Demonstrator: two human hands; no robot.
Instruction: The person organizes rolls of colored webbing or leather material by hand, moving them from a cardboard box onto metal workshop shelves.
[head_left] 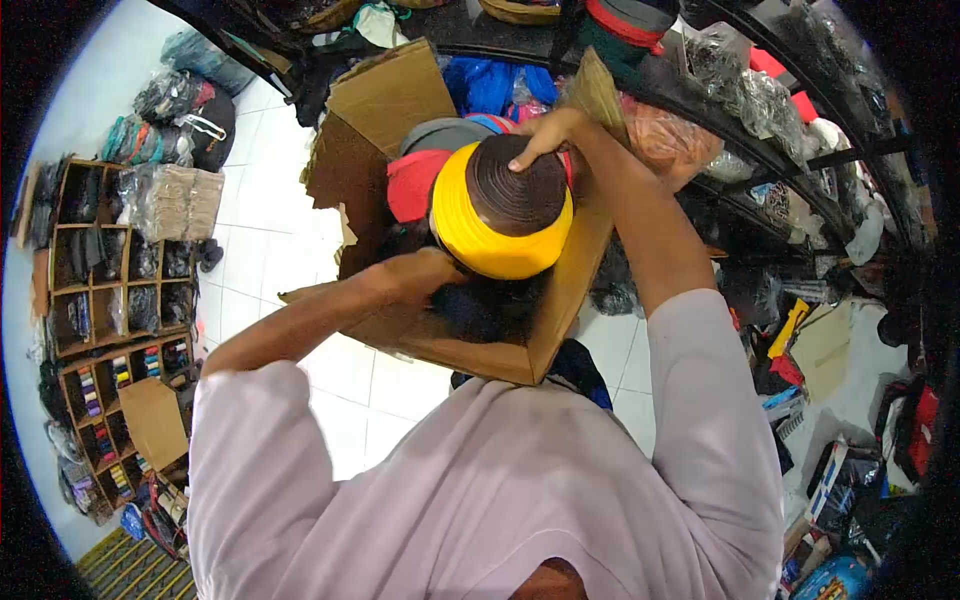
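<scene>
A rounded stack of nested, ridged pieces (pixel 505 225), dark brown on top with a yellow band, sits tilted over an open cardboard box (pixel 450 355). My right hand (pixel 550 138) grips its upper side, the thumb pressed on the brown ridges. At the stack's lower left, my left hand (pixel 425 275) is curled against it, its fingertips hidden and slightly blurred. Beside the stack, on its left, a red piece (pixel 412 185) and a grey piece (pixel 440 135) show in the box. The dark inside of the box below is hard to make out.
Dark metal shelving (pixel 850 155) with plastic-wrapped goods runs along the right. An orange bundle in plastic (pixel 665 140) and blue bags (pixel 490 82) lie behind the box. A wooden cubby rack (pixel 110 280) stands left, beyond white floor tiles (pixel 255 240).
</scene>
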